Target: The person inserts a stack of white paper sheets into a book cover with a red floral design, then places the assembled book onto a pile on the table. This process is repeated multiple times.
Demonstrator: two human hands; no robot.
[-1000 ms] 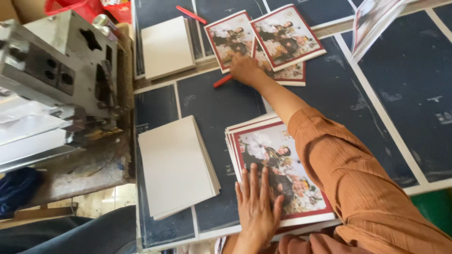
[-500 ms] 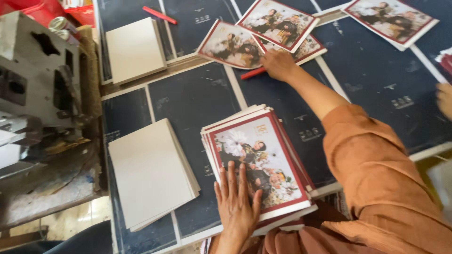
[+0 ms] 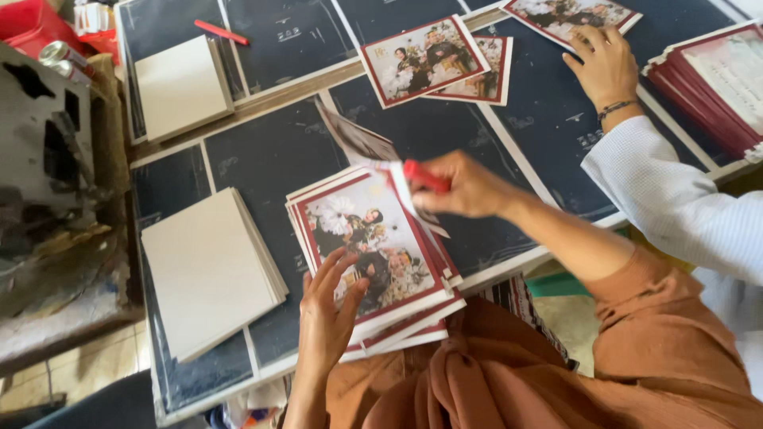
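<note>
A stack of red-bordered photo prints is taken as landmark; it lies on the dark table, its near edge overhanging the table's front rim. The left hand is laid flat on the stack's near left corner, fingers spread, nothing gripped. The right hand is held just above the stack's far right corner, closed around a red marker; a loose print is lifted and tilted at the stack's far edge, and it cannot be told whether that hand also pinches it.

Left of the stack, just beside but apart, a pile of blank white boards is seen, with a narrow strip of bare table between. Beyond the stack, open dark surface is left up to two overlapping prints across a pale wooden seam. Far left beyond the stack, a second white pile and a red pen are noted. Right of the stack, bare table runs to the front rim.

Far right, a co-worker's hand in a white sleeve is rested on the table, near another print and a pile of red-edged covers. A grey machine is stood at the table's left edge, well apart from the stack.
</note>
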